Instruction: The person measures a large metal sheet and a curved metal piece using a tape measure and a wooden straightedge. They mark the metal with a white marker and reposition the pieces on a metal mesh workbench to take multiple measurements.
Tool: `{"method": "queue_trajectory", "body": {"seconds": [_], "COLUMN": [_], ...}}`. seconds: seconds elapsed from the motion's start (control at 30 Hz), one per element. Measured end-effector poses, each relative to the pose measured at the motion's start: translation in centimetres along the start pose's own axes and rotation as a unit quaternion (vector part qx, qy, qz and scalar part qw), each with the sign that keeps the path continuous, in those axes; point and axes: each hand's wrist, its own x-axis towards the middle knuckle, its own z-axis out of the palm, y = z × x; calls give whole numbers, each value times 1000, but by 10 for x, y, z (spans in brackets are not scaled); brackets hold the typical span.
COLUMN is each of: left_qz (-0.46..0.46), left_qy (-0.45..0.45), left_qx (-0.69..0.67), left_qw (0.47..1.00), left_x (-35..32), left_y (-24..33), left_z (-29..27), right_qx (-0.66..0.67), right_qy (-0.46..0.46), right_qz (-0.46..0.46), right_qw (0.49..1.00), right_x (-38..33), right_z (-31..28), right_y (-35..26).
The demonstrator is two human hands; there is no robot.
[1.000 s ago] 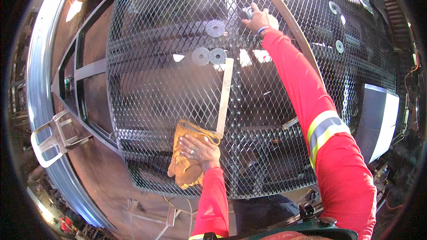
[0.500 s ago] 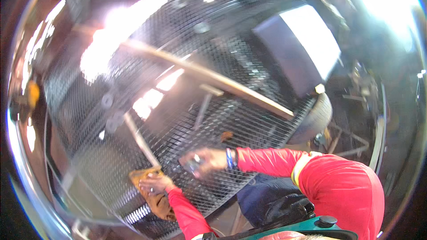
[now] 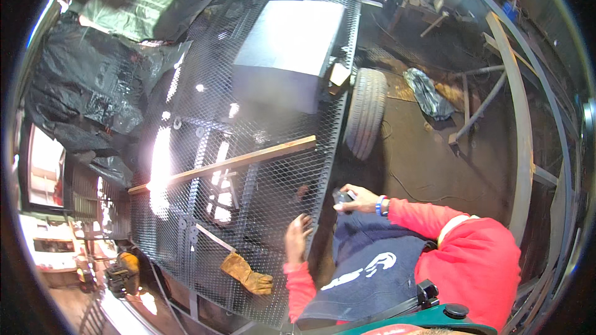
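My left hand (image 3: 298, 236) is raised over the near edge of the black mesh bed (image 3: 261, 195), fingers apart, holding nothing. Just beside that same edge, my right hand (image 3: 363, 200) is closed around a small dark object (image 3: 341, 196); its kind is not clear. A tan leather work glove (image 3: 246, 273) lies flat on the mesh, left of my left hand. Touching the glove's cuff is one end of a thin pale strip (image 3: 215, 237). A long wooden batten (image 3: 242, 161) rests across the mesh farther away.
A large white-topped box (image 3: 298, 28) sits at the mesh's far end. A tyre (image 3: 367, 113) stands along its right side. Metal framing (image 3: 512, 80) rises at the right, near a crumpled plastic bag (image 3: 427, 94). Dark plastic sheeting (image 3: 87, 87) covers the left.
My left hand has come off the glove and moved right. My right hand, still round the dark object, has moved right past the mesh's edge. The view has turned.
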Motion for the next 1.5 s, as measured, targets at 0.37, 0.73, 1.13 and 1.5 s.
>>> {"method": "queue_trajectory", "body": {"seconds": [0.37, 0.73, 1.13, 1.5], "left_qz": [-5, -177, -74, 18], "left_qy": [-50, -222, -83, -33], "left_qx": [118, 86, -32, -346], "left_qw": [992, 955, 993, 938], "left_x": [50, 129, 315, 378], "left_y": [38, 25, -11, 118], "left_z": [244, 520, 582, 614], "right_qx": [-82, 111, 139, 161], "right_qy": [-60, -52, 39, -103], "right_qz": [-154, 21, 96, 132], "right_qw": [983, 992, 985, 973], "right_x": [-61, -106, 21, 114], "right_z": [-149, -432, -547, -582], "right_y": [-34, -71, -151, -265]}}
